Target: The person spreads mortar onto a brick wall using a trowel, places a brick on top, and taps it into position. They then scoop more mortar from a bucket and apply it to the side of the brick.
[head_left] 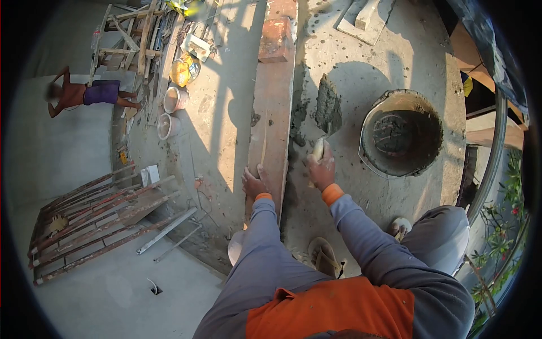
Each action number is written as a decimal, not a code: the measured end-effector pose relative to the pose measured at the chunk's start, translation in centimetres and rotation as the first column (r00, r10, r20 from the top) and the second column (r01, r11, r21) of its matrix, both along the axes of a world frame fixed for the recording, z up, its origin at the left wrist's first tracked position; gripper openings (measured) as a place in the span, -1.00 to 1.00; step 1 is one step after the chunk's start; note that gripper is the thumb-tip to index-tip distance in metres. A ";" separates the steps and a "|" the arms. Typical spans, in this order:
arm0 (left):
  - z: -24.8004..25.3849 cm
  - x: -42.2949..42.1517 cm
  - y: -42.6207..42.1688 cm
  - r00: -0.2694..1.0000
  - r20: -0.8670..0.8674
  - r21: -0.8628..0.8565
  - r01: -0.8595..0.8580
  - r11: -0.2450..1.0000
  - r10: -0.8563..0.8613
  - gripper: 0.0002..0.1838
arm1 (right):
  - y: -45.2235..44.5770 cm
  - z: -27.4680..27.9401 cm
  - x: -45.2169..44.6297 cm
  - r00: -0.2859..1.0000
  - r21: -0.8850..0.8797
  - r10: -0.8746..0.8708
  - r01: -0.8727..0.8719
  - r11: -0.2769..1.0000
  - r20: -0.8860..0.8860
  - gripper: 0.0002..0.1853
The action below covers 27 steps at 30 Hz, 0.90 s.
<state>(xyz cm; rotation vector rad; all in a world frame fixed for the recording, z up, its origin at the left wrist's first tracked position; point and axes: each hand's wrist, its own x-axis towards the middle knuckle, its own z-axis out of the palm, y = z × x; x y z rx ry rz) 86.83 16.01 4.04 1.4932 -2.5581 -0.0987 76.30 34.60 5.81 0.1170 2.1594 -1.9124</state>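
My right hand [322, 171] is closed around the pale handle of a trowel [320, 148]. A long heap of wet grey mortar [328, 107] covers its blade, which points away from me above the concrete. My left hand [256, 183] lies on the long reddish-brown board [271, 101], with its fingers apart. A thin pale line runs along the board just ahead of that hand. On the far part of the board sits a red brick [275, 40]. To the right of the trowel stands a bucket [368, 141] with mortar inside.
A flat board with a raised handle [367, 20] lies at the top right. Two pale buckets [167, 125], a yellow bag [184, 70] and timber stand on the left. Below them leans a rusty metal frame [96, 220]. Another person [84, 95] is at the far left.
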 end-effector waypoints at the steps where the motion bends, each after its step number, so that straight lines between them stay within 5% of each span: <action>1: 0.2 -0.1 0.1 1.000 -0.004 -0.004 -0.005 1.000 0.005 -0.32 | -0.2 0.8 -0.1 0.994 -0.022 -0.108 0.107 0.994 -0.016 -0.38; 2: 0.4 -0.2 0.3 1.000 -0.012 0.048 -0.004 0.999 0.005 -0.31 | -0.6 0.2 0.2 0.995 -0.026 -0.099 0.099 0.995 -0.020 -0.38; 4: 1.0 -0.1 0.6 1.000 -0.020 0.086 -0.003 0.996 0.005 -0.30 | -3.4 -1.0 1.2 0.958 0.285 -0.165 0.231 0.930 -0.236 -0.35; 9: 0.4 0.6 -0.4 0.999 -0.030 0.046 -0.014 0.999 0.016 -0.28 | -5.1 2.4 1.3 0.922 -0.044 0.329 -0.327 0.944 0.205 -0.43; 14: 1.2 0.5 -0.2 0.998 -0.053 0.067 -0.030 0.997 0.033 -0.26 | -6.3 -0.2 2.7 0.993 -0.065 0.113 -0.114 0.991 -0.020 -0.53; 19: 0.6 0.7 -0.4 0.998 -0.044 0.084 -0.034 0.996 0.038 -0.23 | -5.5 2.5 2.5 0.987 -0.082 0.155 -0.157 0.984 -0.035 -0.48; 21: 0.6 0.6 -0.4 0.998 -0.024 0.073 -0.049 0.996 0.051 -0.23 | -4.7 4.1 2.0 0.958 -0.244 0.270 -0.240 0.940 0.095 -0.48; 25: 1.0 0.5 -0.2 0.998 -0.019 0.083 -0.055 0.995 0.057 -0.24 | -3.6 2.3 2.2 0.972 -0.233 0.233 -0.222 0.947 0.024 -0.56; 27: 1.2 0.4 -0.2 0.999 -0.007 0.100 -0.051 0.994 0.052 -0.24 | -2.7 2.5 2.1 0.930 -0.478 0.274 -0.130 0.869 0.244 -0.63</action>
